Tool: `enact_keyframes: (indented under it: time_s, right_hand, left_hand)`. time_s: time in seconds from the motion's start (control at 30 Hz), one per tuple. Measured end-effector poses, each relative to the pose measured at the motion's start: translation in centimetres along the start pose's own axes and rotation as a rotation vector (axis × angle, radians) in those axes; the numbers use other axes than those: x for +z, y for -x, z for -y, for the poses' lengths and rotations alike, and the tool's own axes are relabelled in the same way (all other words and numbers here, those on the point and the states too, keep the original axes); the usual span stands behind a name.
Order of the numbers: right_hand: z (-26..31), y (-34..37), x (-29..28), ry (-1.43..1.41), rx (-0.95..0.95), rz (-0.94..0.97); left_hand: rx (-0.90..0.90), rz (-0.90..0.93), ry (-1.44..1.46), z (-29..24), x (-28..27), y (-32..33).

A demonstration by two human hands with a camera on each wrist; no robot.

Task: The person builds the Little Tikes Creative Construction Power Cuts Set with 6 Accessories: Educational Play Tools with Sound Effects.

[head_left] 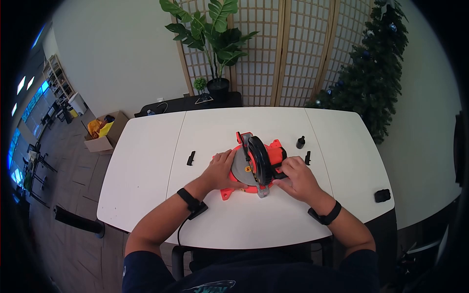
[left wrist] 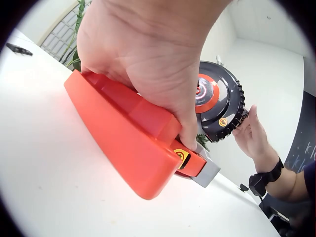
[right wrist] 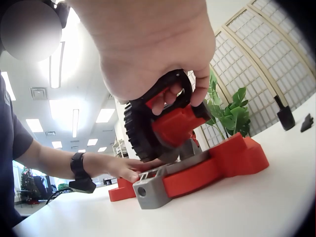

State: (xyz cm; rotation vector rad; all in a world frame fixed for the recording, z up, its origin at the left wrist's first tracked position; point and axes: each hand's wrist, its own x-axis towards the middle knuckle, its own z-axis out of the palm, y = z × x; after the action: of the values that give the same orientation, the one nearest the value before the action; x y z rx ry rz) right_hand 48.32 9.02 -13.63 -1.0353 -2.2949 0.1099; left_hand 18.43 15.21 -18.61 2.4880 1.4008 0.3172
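Left of centre on the white table [head_left: 141, 171], a small black piece [head_left: 191, 158] lay apart from the work. The left hand [head_left: 217, 171] was open and spread over the left end of the red base [left wrist: 123, 143], thumb toward the table's front edge. The miter saw [head_left: 261, 156] stood upright near the table's middle, its grey disc [head_left: 241, 168] partly under that hand. The right hand [right wrist: 153, 54] had its fingers curled through the black handle [right wrist: 189, 88].

Handling, judged: the step looked like working the saw's upper part against a steadied base. It called for firm downward pressure from the left palm, an even pull on the handle without twisting, and the left thumb clear of the ribbed guard [right wrist: 136, 133]. Uneven force could have skewed the base.

Right of the saw, a black bottle-like part [head_left: 300, 142] and a second black piece [head_left: 308, 157] lay toward the back edge; a dark object [head_left: 382, 195] sat by the front right corner
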Motion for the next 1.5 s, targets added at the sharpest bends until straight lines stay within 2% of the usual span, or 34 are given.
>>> enact_keyframes:
  time_s: [0.23, 0.43, 0.53, 0.73, 0.87, 1.03, 1.37, 1.5]
  right_hand:
    - [0.0, 0.1, -0.2, 0.045, -0.037, 0.028]
    - [-0.1, -0.6, -2.1, -0.062, -0.006, 0.136]
    - [-0.1, -1.4, -3.1, -0.034, -0.031, 0.119]
    - [0.3, -3.5, -4.1, -0.071, -0.045, -0.103]
    - [0.3, -4.8, -4.3, 0.001, -0.07, -0.17]
    - [0.1, -6.3, -4.2, -0.027, 0.006, -0.248]
    - [-0.1, -7.8, -4.6, -0.042, 0.018, -0.248]
    - [-0.3, -7.3, -5.5, -0.12, 0.076, -0.154]
  left_hand:
    - [0.007, -0.001, -0.001, 0.4, 0.4, -0.1]
    - [-0.043, 0.031, -0.005, 0.3, 0.3, 0.0]
    - [-0.05, 0.035, 0.0, 0.0, -0.1, 0.0]
    - [-0.053, 0.04, 0.027, 0.0, -0.2, 0.0]
    - [-0.056, 0.046, 0.029, -0.1, -0.2, 0.0]
    - [-0.049, 0.032, 0.047, 0.2, 0.1, -0.1]
    - [-0.054, 0.045, 0.024, -0.1, -0.2, -0.1]
    - [-0.073, 0.049, 0.053, 0.1, 0.1, -0.1]
